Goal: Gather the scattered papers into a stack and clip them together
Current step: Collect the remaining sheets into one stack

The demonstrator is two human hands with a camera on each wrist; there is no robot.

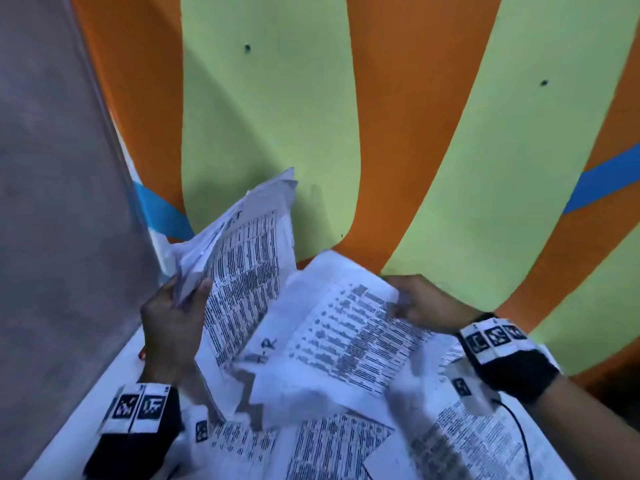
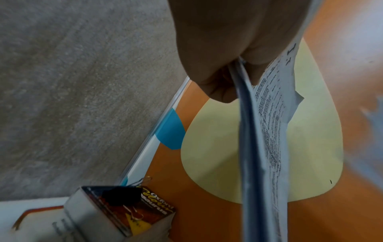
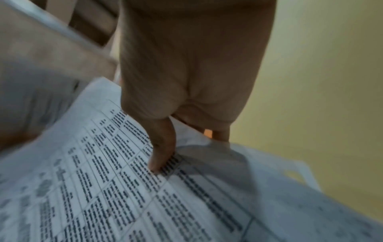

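The left hand [image 1: 171,327] has its fingers [image 1: 202,289] pinched on a raised bundle of papers [image 1: 249,244]. The right hand's [image 1: 427,303] fingers [image 3: 161,152] pinch the corner of a printed sheet [image 1: 346,334] lifted just beside it. More loose sheets [image 1: 332,441] lie scattered on the table [image 1: 433,116]; a binder clip [image 2: 122,196] sits on a book [image 2: 116,211] at its left edge.

Classroom-like room, colourful striped table [image 1: 270,98], thesaurus [image 2: 132,211]

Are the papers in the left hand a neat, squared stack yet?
No. The bundle gripped by the left hand is ragged: sheet edges fan out at uneven angles and one corner is bent. No clip shows on it.
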